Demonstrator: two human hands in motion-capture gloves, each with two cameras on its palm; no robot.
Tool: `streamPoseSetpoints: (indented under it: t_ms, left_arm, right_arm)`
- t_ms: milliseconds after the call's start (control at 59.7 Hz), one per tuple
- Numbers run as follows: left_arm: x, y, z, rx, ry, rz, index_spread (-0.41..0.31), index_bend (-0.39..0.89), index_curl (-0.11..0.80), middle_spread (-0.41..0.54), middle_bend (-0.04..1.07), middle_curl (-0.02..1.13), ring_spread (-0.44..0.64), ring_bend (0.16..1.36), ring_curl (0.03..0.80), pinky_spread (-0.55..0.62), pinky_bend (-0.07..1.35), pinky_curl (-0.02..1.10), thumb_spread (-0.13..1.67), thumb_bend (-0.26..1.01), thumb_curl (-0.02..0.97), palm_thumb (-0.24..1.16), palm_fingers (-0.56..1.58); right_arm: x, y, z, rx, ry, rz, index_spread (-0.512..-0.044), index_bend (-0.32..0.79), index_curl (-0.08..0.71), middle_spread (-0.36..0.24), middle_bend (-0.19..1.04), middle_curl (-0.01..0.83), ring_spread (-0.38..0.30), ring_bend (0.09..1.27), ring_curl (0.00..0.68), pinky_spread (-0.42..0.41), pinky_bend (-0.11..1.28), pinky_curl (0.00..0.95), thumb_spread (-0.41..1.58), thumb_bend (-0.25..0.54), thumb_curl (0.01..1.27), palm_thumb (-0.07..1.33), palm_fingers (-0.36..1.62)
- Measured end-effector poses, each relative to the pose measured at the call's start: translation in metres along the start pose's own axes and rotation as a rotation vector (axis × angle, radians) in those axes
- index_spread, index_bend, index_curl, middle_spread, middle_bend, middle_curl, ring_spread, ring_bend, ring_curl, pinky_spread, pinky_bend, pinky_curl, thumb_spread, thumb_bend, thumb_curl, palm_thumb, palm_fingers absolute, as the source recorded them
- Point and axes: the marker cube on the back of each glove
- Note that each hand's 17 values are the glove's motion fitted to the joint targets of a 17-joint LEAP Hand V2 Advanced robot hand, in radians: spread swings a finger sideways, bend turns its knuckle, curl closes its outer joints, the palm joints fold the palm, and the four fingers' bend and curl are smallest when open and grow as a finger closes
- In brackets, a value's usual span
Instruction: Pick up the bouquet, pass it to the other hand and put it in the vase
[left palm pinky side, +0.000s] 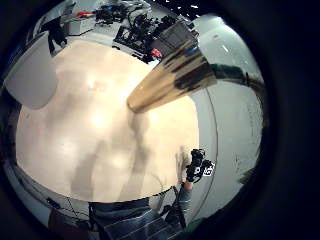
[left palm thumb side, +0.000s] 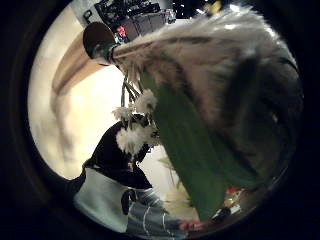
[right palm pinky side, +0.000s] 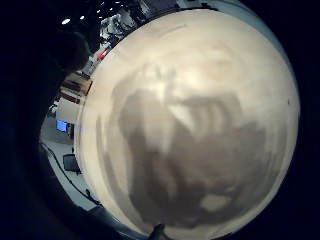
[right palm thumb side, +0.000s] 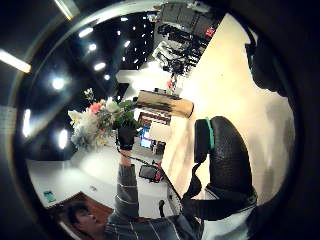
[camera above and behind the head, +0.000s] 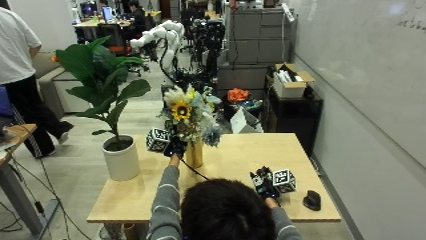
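A bouquet (camera above and behind the head: 189, 114) with a sunflower and pale flowers stands upright over a golden vase (camera above and behind the head: 194, 154) in the middle of the wooden table (camera above and behind the head: 243, 150). Its stems reach down into the vase mouth (left palm thumb side: 97, 39). My left hand (camera above and behind the head: 174, 146) grips the bouquet at the stems, just left of the vase rim; the right thumb side palm view shows that hand (right palm thumb side: 125, 136) under the bouquet (right palm thumb side: 97, 121) beside the vase (right palm thumb side: 165, 104). My right hand (camera above and behind the head: 265, 184) lies low over the table's near right part, apart from the vase, fingers spread and holding nothing.
A leafy plant in a white pot (camera above and behind the head: 122, 160) stands on the table's left side, close to my left forearm. A small black object (camera above and behind the head: 311, 200) lies near the front right corner. A wall runs along the right.
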Motion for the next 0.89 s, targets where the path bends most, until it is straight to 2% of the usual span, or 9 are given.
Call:
streamPoseSetpoints:
  t_ms: [50,167,234,352,469,536,670,804,888]
  left_arm:
    - [0.0,0.004,-0.006,0.074,-0.015,0.002,0.094,0.09,0.122,0.3,0.2,0.33,0.4,0.56,0.277,0.44,0.32,0.31,0.88,-0.03,0.344,0.3,-0.1]
    - [0.032,0.024,-0.015,0.03,0.178,0.239,0.098,0.1,0.124,0.287,0.2,0.34,0.4,0.56,0.274,0.43,0.32,0.31,0.9,-0.03,0.339,0.3,-0.08]
    - [0.022,0.025,-0.017,-0.004,0.144,0.137,0.099,0.1,0.127,0.286,0.21,0.34,0.4,0.55,0.271,0.43,0.32,0.32,0.9,-0.03,0.336,0.3,-0.07]
    - [0.036,0.037,-0.012,-0.152,0.329,0.207,0.101,0.11,0.134,0.28,0.21,0.35,0.39,0.55,0.268,0.43,0.32,0.32,0.91,-0.03,0.334,0.31,-0.06]
    - [0.023,0.04,-0.007,-0.21,0.197,-0.002,0.102,0.11,0.144,0.272,0.21,0.36,0.39,0.54,0.266,0.43,0.31,0.32,0.92,-0.03,0.331,0.32,-0.05]
    - [0.028,0.04,-0.002,-0.172,0.218,0.092,0.102,0.11,0.149,0.27,0.21,0.36,0.39,0.54,0.264,0.42,0.31,0.32,0.92,-0.03,0.333,0.32,-0.05]
    - [0.029,0.036,0.011,-0.126,0.193,0.153,0.102,0.11,0.155,0.267,0.22,0.36,0.39,0.55,0.265,0.42,0.32,0.33,0.93,-0.02,0.332,0.34,-0.05]
    - [0.02,0.032,0.021,-0.156,0.124,0.087,0.102,0.11,0.159,0.266,0.22,0.36,0.39,0.56,0.267,0.42,0.32,0.33,0.94,-0.02,0.332,0.36,-0.05]
    - [0.028,0.027,0.027,-0.191,0.234,0.342,0.102,0.11,0.161,0.266,0.22,0.37,0.39,0.56,0.269,0.42,0.32,0.33,0.95,-0.02,0.333,0.37,-0.05]
  right_arm:
    - [0.008,0.002,-0.001,0.052,0.047,0.012,-0.189,0.16,0.406,-0.064,0.25,0.484,-0.113,0.33,0.429,0.054,0.16,0.291,1.22,-0.014,0.42,0.73,0.92]
    - [0.003,0.015,-0.001,0.048,-0.008,-0.037,-0.19,0.17,0.413,-0.064,0.24,0.484,-0.112,0.32,0.43,0.054,0.15,0.286,1.22,-0.013,0.42,0.74,0.91]
    - [0.003,0.018,-0.002,0.048,-0.033,-0.057,-0.19,0.17,0.415,-0.064,0.24,0.485,-0.113,0.32,0.43,0.054,0.16,0.285,1.23,-0.014,0.42,0.74,0.91]
    - [0.0,0.023,-0.001,0.061,-0.075,-0.117,-0.19,0.17,0.417,-0.064,0.24,0.486,-0.113,0.31,0.433,0.054,0.16,0.283,1.23,-0.013,0.42,0.75,0.91]
    - [0.005,0.02,0.0,0.092,-0.035,-0.168,-0.182,0.17,0.421,-0.064,0.23,0.486,-0.113,0.31,0.435,0.054,0.15,0.281,1.23,-0.009,0.43,0.77,0.92]
    - [0.01,0.025,0.003,0.073,0.015,-0.144,-0.18,0.17,0.423,-0.064,0.23,0.486,-0.113,0.31,0.435,0.054,0.15,0.28,1.23,-0.011,0.43,0.77,0.92]
    - [0.024,0.031,0.011,0.049,0.149,-0.107,-0.178,0.17,0.425,-0.064,0.23,0.49,-0.112,0.3,0.437,0.054,0.15,0.277,1.24,-0.013,0.44,0.78,0.92]
    - [0.022,0.03,0.01,0.092,0.301,-0.179,-0.178,0.18,0.43,-0.064,0.23,0.492,-0.114,0.29,0.437,0.053,0.15,0.272,1.24,-0.014,0.44,0.77,0.92]
    - [0.019,0.03,0.012,0.096,0.351,-0.217,-0.178,0.17,0.432,-0.064,0.23,0.493,-0.114,0.29,0.436,0.053,0.15,0.27,1.24,-0.015,0.44,0.77,0.92]
